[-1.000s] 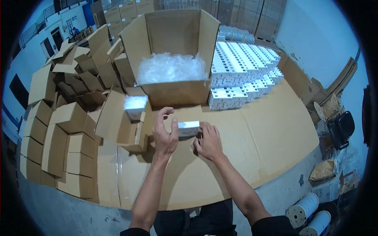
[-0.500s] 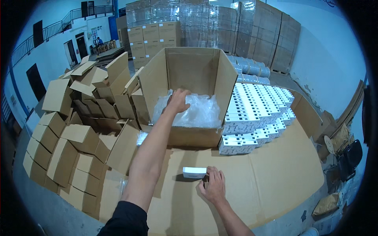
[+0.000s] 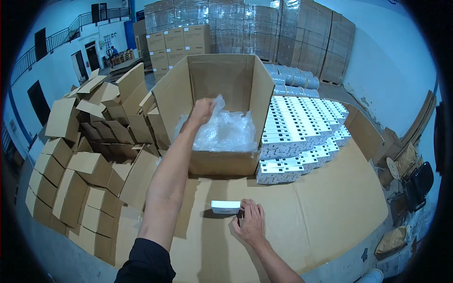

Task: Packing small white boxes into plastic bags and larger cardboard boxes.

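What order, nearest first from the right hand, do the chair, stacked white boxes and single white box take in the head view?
1. Single white box: immediately left.
2. Stacked white boxes: ahead, slightly right.
3. Chair: far right, off the table.

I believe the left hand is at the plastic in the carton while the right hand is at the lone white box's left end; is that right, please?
Not quite: the head view shows the right hand at the right end of the lone white box, not the left. The left hand is indeed at the plastic in the carton.
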